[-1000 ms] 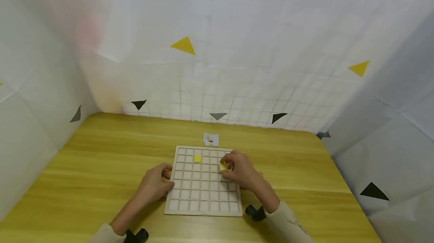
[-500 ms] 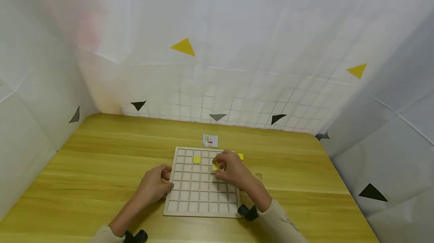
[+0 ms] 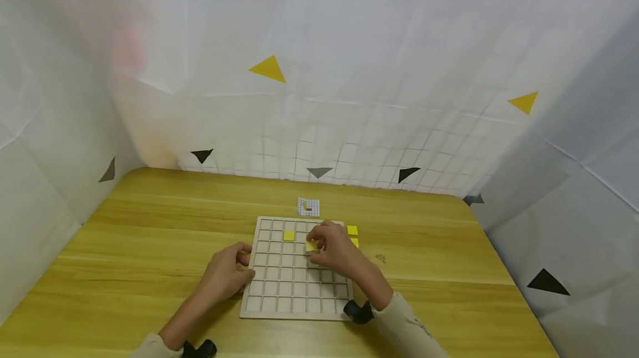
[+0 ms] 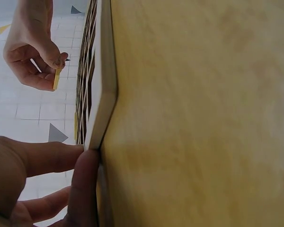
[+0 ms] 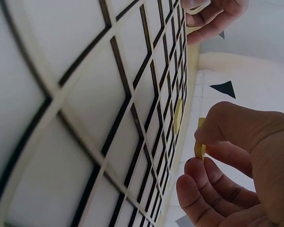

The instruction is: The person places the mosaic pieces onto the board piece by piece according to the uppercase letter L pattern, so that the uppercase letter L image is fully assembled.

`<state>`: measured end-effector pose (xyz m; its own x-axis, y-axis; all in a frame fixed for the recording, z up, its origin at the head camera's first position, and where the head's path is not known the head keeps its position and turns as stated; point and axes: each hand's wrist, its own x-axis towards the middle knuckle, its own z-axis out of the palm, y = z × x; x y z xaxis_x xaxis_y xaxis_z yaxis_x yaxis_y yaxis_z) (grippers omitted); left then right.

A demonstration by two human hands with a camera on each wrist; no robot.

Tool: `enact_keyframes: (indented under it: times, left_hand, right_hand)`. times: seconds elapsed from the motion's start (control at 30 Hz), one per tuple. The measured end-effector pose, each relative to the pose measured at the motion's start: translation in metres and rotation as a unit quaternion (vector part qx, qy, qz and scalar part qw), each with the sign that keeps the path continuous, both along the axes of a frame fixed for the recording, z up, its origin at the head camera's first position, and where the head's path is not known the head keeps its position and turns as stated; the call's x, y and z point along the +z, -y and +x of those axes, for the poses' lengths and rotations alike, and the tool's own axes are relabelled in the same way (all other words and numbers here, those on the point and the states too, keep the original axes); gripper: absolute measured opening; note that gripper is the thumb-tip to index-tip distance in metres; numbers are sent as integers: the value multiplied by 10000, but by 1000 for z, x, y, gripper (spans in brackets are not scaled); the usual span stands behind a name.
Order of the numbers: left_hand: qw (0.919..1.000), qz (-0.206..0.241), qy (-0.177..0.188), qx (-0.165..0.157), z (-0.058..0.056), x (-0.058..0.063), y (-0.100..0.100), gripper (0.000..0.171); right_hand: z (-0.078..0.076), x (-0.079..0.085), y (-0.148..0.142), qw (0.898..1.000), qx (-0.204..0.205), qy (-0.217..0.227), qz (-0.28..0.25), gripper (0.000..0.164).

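Observation:
A pale wooden grid board (image 3: 278,314) lies on the table, with one yellow square tile (image 3: 289,235) set in a cell of its second row from the far edge. Between thumb and fingers, my right hand (image 3: 338,246) pinches another yellow square tile (image 5: 200,137), held on edge over the board in the right wrist view. My left hand (image 3: 227,272) holds the board by its left side. In the left wrist view, a fingertip and the thumb meet at the board's edge. Part of the grid is hidden under my right hand.
Beyond the board's far edge lies a small printed card (image 3: 308,206) with a grid pattern. Loose yellow tiles (image 3: 352,230) lie by the board's right edge, partly behind my right hand. White sheeting (image 3: 319,125) closes off the back and sides of the wooden table (image 3: 434,247).
My right hand has carried the yellow tile leftward across the board, uncovering the yellow tiles by the right edge. My left hand stays at the board's left side.

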<state>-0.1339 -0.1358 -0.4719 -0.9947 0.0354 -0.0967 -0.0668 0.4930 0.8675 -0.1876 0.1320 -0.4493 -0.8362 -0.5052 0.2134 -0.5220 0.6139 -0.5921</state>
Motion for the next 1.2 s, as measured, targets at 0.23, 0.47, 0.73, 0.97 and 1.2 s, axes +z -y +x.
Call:
enact_keyframes:
  times: [0.23, 0.47, 0.73, 0.97, 1.2]
  left_hand:
    - [10000, 1, -37, -47, 1, -1, 2, 49]
    - [10000, -26, -79, -26, 0, 1, 1, 48]
    - [10000, -21, 2, -28, 0, 0, 0, 49]
    - [10000, -41, -1, -30, 2, 1, 0, 48]
    - [10000, -59, -7, -17, 1, 1, 1, 48]
  right_hand:
    - [-3, 0, 10, 9999, 121, -112, -11, 23]
    - [-5, 1, 18, 9998, 182, -11, 61, 23]
    - [-7, -4, 25, 9996, 271, 65, -61, 22]
    - [-7, -5, 31, 9995, 301, 88, -95, 23]
    - [-10, -7, 38, 9996, 260, 133, 34, 22]
